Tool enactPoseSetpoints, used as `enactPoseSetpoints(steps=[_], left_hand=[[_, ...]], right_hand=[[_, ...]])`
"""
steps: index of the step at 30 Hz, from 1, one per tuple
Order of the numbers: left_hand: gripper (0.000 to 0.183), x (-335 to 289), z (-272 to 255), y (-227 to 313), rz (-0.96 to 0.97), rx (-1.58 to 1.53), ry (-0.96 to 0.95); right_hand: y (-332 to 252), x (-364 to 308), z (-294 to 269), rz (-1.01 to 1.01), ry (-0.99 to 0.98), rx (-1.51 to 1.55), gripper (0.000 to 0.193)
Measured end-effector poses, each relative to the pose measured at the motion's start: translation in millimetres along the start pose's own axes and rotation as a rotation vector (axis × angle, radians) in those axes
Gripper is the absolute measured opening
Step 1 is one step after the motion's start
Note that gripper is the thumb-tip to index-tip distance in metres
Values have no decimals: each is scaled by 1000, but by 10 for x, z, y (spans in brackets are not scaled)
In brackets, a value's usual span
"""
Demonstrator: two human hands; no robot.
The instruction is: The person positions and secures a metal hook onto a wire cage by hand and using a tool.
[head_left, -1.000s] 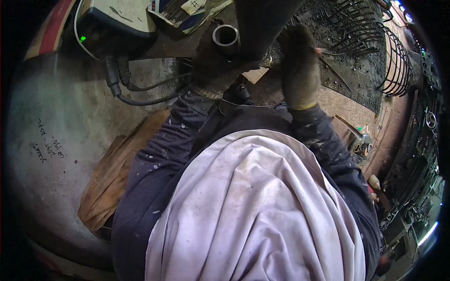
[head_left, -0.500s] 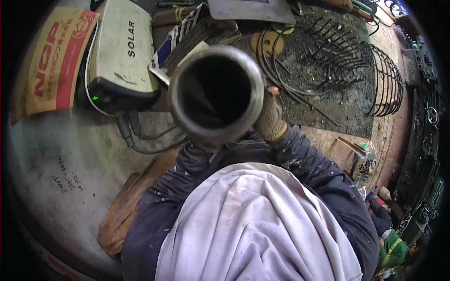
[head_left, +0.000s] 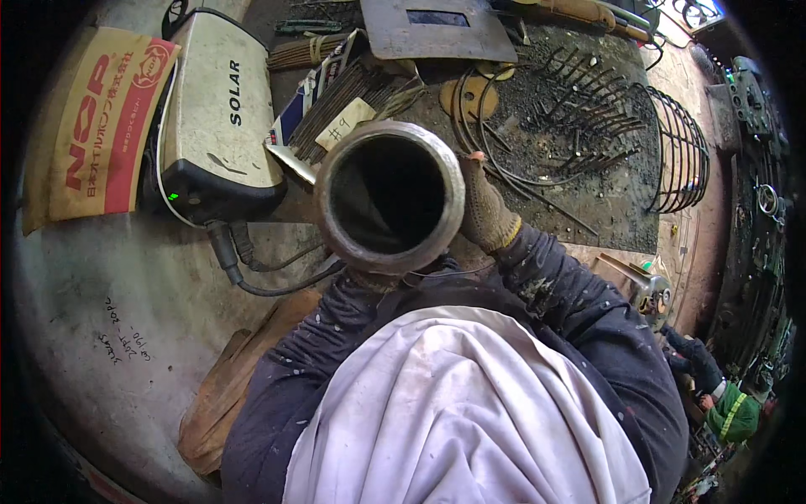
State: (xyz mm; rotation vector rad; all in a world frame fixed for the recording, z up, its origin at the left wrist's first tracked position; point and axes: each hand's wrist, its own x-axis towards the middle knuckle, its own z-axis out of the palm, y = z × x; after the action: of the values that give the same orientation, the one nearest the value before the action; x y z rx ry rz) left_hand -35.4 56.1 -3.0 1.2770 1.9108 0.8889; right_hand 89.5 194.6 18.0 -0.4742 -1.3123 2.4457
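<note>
A thick-walled steel pipe (head_left: pixel 453 189) points its open round end up at me, in front of my chest. My right hand (head_left: pixel 489 210), in a knitted work glove, is closed against the pipe's right side. One bare fingertip shows at the glove's top, while the other fingers are mostly hidden. Behind the pipe's near left rim, only a sliver of my left hand (head_left: pixel 374 280) shows at the sleeve end. Its fingers are out of sight.
To the left stand a white machine (head_left: pixel 220 92) with cables and a tan-and-red cardboard box (head_left: pixel 105 126). Beyond the pipe lie bundled rods (head_left: pixel 369 84) and a metal plate (head_left: pixel 441 29). A wire cage (head_left: pixel 680 151) and scattered rod stubs (head_left: pixel 588 101) sit right. A person in green (head_left: pixel 735 413) is at lower right.
The pipe's open end looks smaller and slightly lower, uncovering a paper tag behind it. My right hand stays against its side. The surroundings have shifted a little in view.
</note>
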Motion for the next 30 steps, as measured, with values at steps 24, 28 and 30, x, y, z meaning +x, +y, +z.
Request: enactPoseSetpoints(steps=[24, 28, 30], left_hand=[[51, -1, -113, 3, 217, 175, 157], [50, -1, -127, 17, 206, 130, 134], [50, -28, -132, 7, 201, 119, 130]], right_hand=[[-8, 356, 34, -248, 96, 220, 116], [101, 474, -14, -178, 24, 314, 127], [104, 501, -39, -104, 33, 344, 125]])
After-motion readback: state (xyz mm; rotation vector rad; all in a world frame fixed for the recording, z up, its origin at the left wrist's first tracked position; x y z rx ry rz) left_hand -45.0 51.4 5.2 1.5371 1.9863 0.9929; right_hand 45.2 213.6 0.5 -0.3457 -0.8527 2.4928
